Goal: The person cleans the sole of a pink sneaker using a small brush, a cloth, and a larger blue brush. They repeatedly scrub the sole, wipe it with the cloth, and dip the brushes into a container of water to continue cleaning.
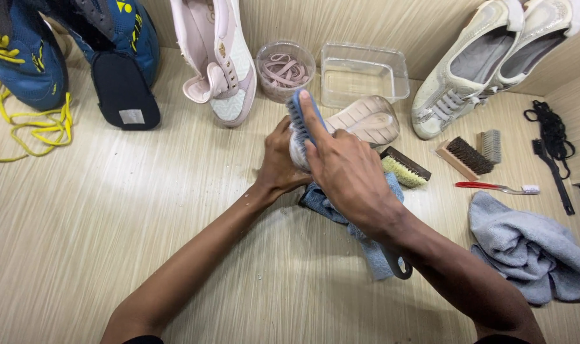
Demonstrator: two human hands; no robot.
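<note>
**Scrubbing a pale shoe over a blue cloth**

Gripping a blue brush [297, 114], the right hand [347, 172] is closed around it with the forefinger laid along its back, pressing it against a pale shoe [366, 121] that lies sole-up at the middle of the table [143, 210]. The left hand [278, 159] is curled around the near end of the shoe, steadying it. Under both hands lies a blue cloth [373, 248]. To the right are a grey towel [532, 248], a red toothbrush [494, 186] and three brushes. Farther back stand a round tub of pink laces [285, 69] and a clear tray [363, 73], with a pink shoe [223, 57], blue shoes [22, 57] and a silver pair [487, 64] against the wall.
</note>
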